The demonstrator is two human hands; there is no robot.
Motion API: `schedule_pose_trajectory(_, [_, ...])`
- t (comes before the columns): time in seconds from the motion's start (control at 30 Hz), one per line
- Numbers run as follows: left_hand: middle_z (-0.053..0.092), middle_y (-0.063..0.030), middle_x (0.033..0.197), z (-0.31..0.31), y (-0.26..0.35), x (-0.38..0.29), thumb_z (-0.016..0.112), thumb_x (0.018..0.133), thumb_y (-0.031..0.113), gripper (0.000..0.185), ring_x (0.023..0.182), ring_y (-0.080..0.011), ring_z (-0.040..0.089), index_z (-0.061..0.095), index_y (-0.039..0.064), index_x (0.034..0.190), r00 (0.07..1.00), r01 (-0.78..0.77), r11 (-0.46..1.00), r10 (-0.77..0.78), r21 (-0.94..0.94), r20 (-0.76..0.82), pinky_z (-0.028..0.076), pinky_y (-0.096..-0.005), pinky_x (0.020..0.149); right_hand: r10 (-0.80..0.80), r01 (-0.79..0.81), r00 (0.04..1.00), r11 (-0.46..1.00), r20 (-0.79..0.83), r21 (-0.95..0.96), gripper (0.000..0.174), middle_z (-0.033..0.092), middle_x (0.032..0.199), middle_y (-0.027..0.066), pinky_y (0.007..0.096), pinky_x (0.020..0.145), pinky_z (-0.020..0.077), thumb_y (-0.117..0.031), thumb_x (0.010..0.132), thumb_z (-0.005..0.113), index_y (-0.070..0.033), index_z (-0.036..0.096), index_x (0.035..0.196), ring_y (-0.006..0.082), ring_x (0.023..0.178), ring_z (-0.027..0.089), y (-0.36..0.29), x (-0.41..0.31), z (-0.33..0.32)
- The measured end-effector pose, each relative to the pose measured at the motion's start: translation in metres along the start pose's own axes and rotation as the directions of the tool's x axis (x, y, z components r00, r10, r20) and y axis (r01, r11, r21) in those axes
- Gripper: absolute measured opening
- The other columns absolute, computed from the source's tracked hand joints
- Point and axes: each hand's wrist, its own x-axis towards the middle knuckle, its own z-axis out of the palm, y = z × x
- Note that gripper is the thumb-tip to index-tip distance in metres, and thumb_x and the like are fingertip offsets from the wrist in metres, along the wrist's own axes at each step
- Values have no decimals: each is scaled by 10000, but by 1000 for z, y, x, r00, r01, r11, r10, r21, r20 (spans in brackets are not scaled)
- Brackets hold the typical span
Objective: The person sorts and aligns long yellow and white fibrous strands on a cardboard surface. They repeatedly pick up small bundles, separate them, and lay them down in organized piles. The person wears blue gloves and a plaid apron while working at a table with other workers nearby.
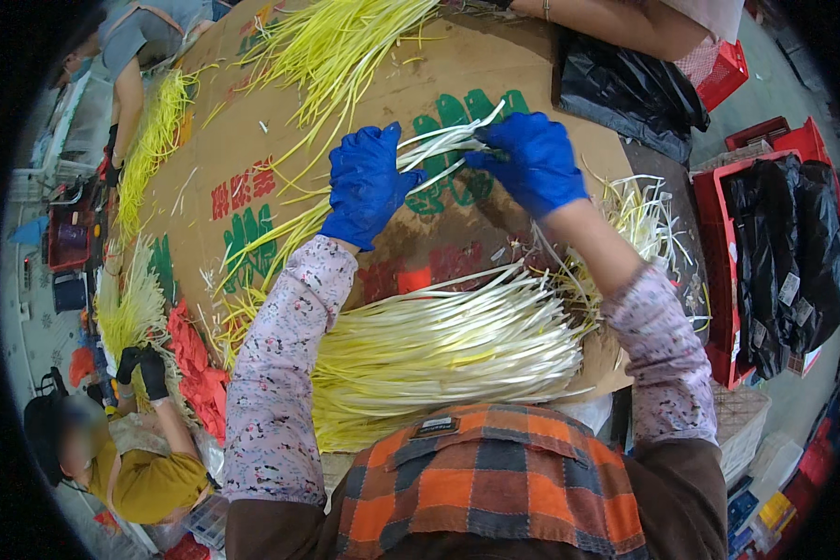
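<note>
In blue gloves, both my hands are raised over the cardboard sheet that covers the table. My left hand is closed around a small bunch of blanched yellow chives, whose yellow leaves trail down to the left. Toward the right, my right hand has its fingers on the white stem ends of that bunch. A large pile of yellow chives lies between my forearms, close to my checked apron, its white ends pointing right. Pale stem scraps are heaped beyond my right forearm.
Another chive heap lies at the far side. Co-workers in dark gloves handle chives at the left; another person's arm reaches in at top right. Red crates with black plastic bags stand right. A red cloth lies left.
</note>
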Motion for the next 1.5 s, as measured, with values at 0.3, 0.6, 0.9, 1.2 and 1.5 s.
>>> schedule_pose_trajectory(0.3, [643,-137,947,37,-8,-7,766,783,291,317,893,-351,594,699,135,1052,997,56,969,-67,-241,-35,456,-478,775,29,-34,995,998,93,46,146,679,833,144,432,710,517,-247,824,708,-106,733,850,351,815,653,17,16,62])
schedule_pose_trajectory(0.6, [645,-111,957,46,-12,-10,748,802,297,309,915,-331,591,683,148,1064,995,37,963,-61,-266,-83,450,-471,791,521,-535,831,844,195,26,232,702,968,83,301,787,477,-113,954,510,-68,701,1076,174,787,582,47,-33,-111])
schedule_pose_trajectory(0.9, [630,-154,1164,14,-3,-19,774,785,264,505,1066,-369,578,620,152,1253,988,-90,968,56,-235,-147,455,-474,921,712,-735,657,678,246,2,231,719,798,105,325,642,501,-238,931,662,-41,721,1037,172,676,640,3,-104,-147])
schedule_pose_trajectory(1.2, [641,-173,1156,10,-6,-28,782,766,342,552,1045,-378,593,611,106,1235,995,92,975,-85,-202,45,461,-488,895,166,-142,983,960,81,-241,342,690,897,155,434,690,527,-402,785,768,-94,709,922,342,789,666,12,-39,-39])
schedule_pose_trajectory(1.5, [623,-115,977,36,-12,-25,702,827,303,230,927,-353,574,671,151,996,985,118,968,-143,-223,-99,429,-506,769,40,-42,900,999,434,-5,230,667,808,183,475,664,499,-319,855,672,-94,698,812,389,769,644,-13,-24,-6])
